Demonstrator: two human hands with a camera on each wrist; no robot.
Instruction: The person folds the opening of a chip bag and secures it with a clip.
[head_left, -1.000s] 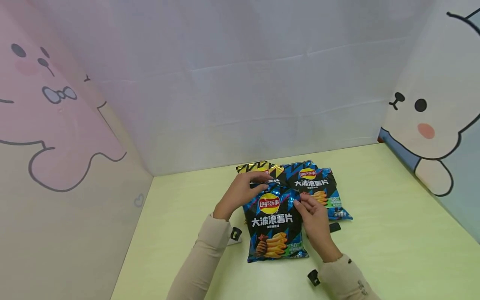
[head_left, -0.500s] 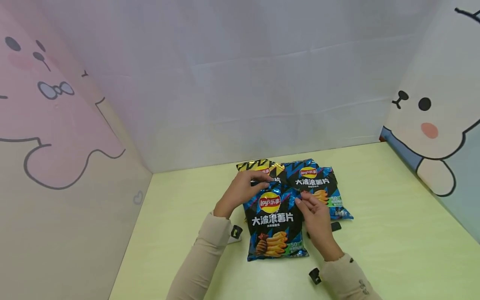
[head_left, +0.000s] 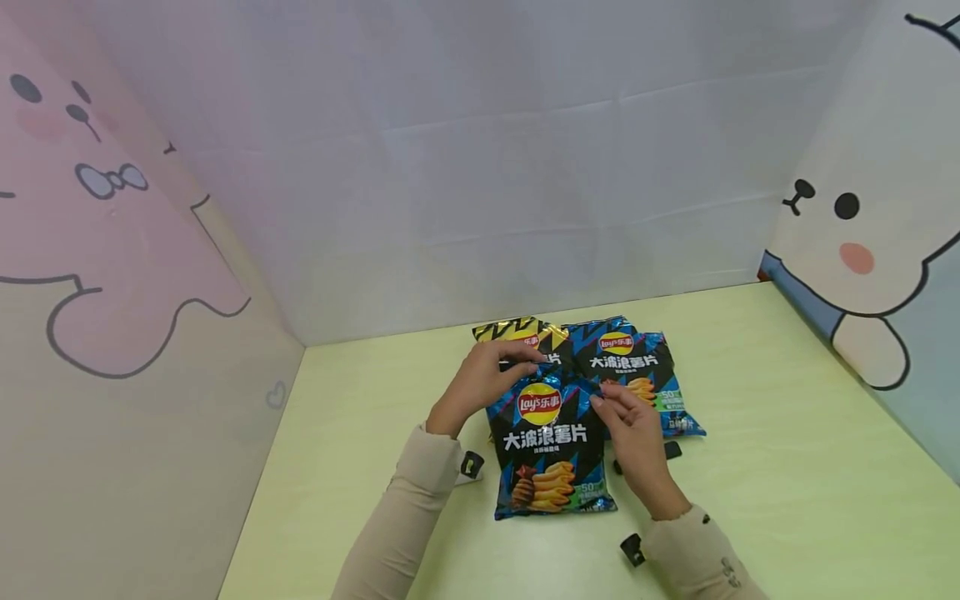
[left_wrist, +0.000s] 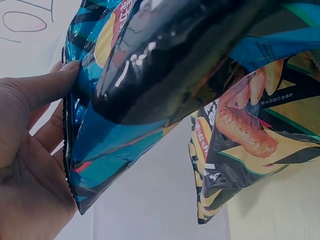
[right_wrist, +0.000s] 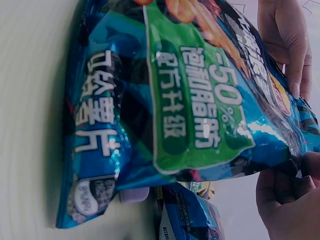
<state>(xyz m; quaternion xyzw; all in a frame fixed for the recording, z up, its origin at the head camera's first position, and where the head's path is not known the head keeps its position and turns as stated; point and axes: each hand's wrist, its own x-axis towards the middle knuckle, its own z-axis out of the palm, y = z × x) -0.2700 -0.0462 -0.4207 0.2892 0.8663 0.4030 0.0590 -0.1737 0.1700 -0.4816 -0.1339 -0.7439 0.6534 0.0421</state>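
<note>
Before the yellow Lay's bag [head_left: 528, 330], the front blue Lay's chip bag [head_left: 551, 437] — probably light, slick, crushable, best held by its top seal — is pinched there by the left hand [head_left: 482, 379] and at an upper corner by the right hand [head_left: 636, 433].

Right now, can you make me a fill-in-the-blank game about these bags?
The left hand and right hand pinch the front bag, whose round logo starts with the letter ____.
The striped top of the back-left bag is black and ____.
In the right wrist view, the green label shows the number ____.

Answers: L; yellow; 50.
</note>
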